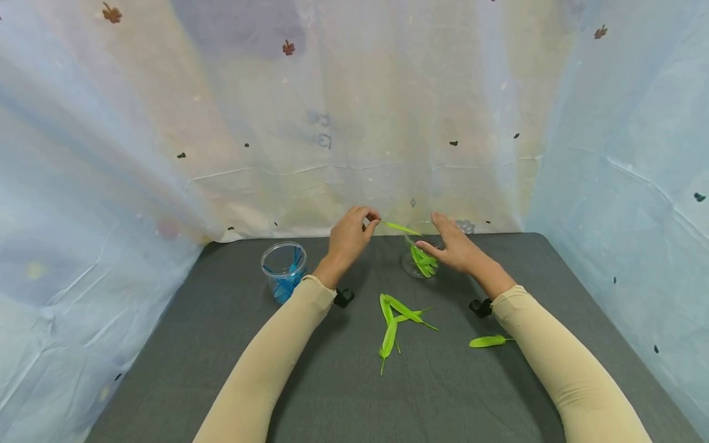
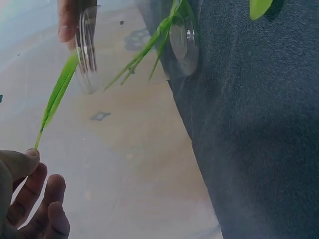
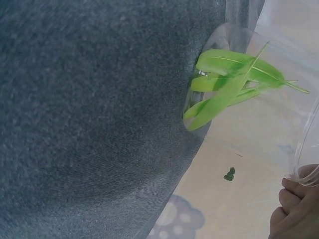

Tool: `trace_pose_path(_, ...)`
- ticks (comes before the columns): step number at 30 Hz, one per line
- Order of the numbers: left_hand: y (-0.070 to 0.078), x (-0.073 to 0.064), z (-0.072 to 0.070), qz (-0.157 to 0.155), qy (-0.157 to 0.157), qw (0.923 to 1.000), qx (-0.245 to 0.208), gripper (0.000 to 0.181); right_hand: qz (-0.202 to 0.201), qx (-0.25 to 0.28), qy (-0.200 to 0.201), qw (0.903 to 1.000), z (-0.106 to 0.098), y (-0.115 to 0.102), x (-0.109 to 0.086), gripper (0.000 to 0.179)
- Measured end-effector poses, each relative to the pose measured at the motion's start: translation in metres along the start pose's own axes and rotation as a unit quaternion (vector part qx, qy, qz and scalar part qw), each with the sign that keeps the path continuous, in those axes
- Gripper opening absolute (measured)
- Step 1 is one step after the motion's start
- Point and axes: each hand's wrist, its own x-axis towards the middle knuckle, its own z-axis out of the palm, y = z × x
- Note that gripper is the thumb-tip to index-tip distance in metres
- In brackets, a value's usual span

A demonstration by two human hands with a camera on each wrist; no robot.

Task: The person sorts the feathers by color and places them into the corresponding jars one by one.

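Observation:
My left hand (image 1: pixel 350 235) pinches a green feather (image 1: pixel 400 227) by the thin end of its quill, between thumb and forefinger. The feather's broad tip reaches the mouth of a clear plastic jar (image 1: pixel 411 266). Round the jar's rim, on its right side, my right hand (image 1: pixel 455 247) holds it with thumb in front and fingers behind. Several green feathers (image 3: pixel 227 84) stand inside this jar, tips down and quills up, as the right wrist view shows. In the left wrist view the pinched feather (image 2: pixel 61 89) slants toward the rim.
A second clear jar (image 1: pixel 284 247) with blue feathers (image 1: pixel 287 284) stands left, beside my left forearm. Several green feathers (image 1: pixel 389 335) lie crossed mid-table. Another lone green feather (image 1: pixel 487 341) lies near my right sleeve. A patterned curtain (image 1: pixel 354 135) hangs behind the grey table (image 1: pixel 432 394).

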Motion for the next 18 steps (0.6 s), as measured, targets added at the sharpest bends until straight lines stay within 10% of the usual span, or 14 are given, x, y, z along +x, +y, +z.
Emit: trace_pose_path(18, 0.022, 0.014, 0.023, 0.007, -0.033, 0.9985, 0.042, 0.013, 0.004, 0.002, 0.002, 1.0000, -0.001, -0.002, 0.000, 0.106)
